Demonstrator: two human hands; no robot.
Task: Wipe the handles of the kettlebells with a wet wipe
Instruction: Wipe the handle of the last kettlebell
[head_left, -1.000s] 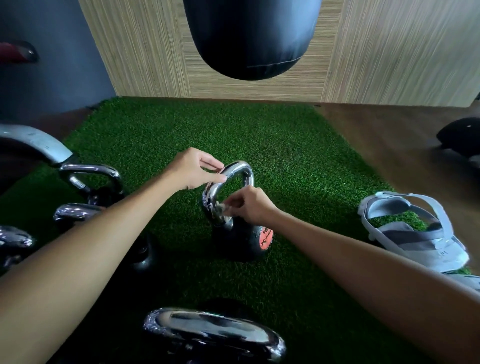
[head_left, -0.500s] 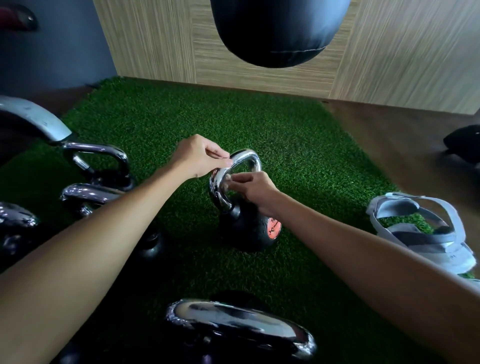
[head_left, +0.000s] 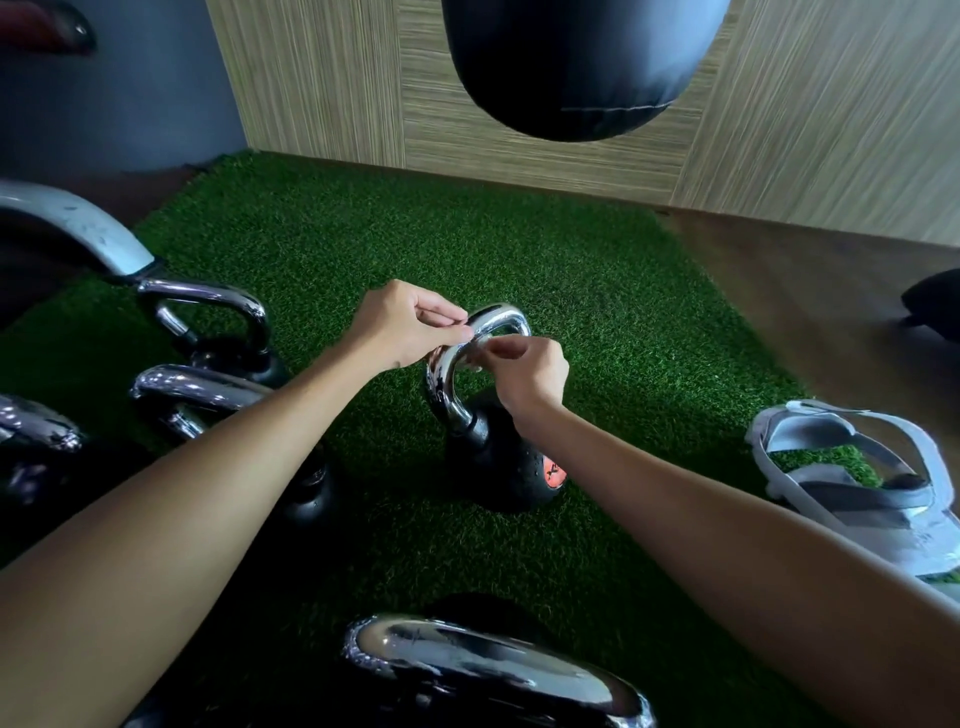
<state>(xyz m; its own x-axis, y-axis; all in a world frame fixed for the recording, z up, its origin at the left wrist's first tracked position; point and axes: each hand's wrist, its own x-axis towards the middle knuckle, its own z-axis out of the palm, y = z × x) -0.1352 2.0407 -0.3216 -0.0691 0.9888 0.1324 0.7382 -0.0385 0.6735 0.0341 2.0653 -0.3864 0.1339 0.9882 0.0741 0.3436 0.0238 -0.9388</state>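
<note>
Green turf (head_left: 597, 291) is lying over a wood floor (head_left: 789, 291) against a panelled wall (head_left: 322, 93), with a black bag (head_left: 571, 62) hanging overhead. More kettlebells (head_left: 197, 382) are standing left and near, and a grey sandal (head_left: 857, 467) is lying at right. The kettlebell (head_left: 493, 467) is standing upright mid-turf, its chrome handle (head_left: 441, 384) up. The left grip (head_left: 405, 327) is pinching the handle's top, thumb and fingertips pressed together on it. Just beside it the right grip (head_left: 530, 374) is curling against the handle, fingers bunched and pinching there, the wipe too hidden to make out.
</note>
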